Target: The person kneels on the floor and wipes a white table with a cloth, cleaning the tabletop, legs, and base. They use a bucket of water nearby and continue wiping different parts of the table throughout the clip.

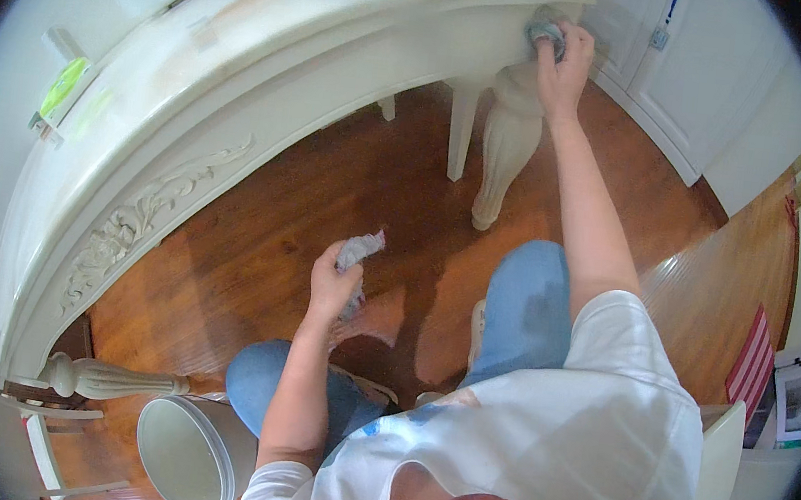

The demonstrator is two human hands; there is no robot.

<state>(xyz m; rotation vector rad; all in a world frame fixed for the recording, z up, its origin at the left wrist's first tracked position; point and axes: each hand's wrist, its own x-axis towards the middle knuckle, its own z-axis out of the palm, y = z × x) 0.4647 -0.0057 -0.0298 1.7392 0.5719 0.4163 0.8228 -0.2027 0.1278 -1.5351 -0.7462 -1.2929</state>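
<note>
Right hand [567, 80] pinches a bluish cloth [546, 37] against the surface [477, 34]; left hand [326, 289] grips gray cloth [359, 250]. I'd wipe evenly.

A bunched-up gray-blue cloth [544, 34] touches the front of the white table [421, 52], above a curvy leg [510, 139]. A crumpled pale gray rag [357, 250] is held up, away from the table.
</note>
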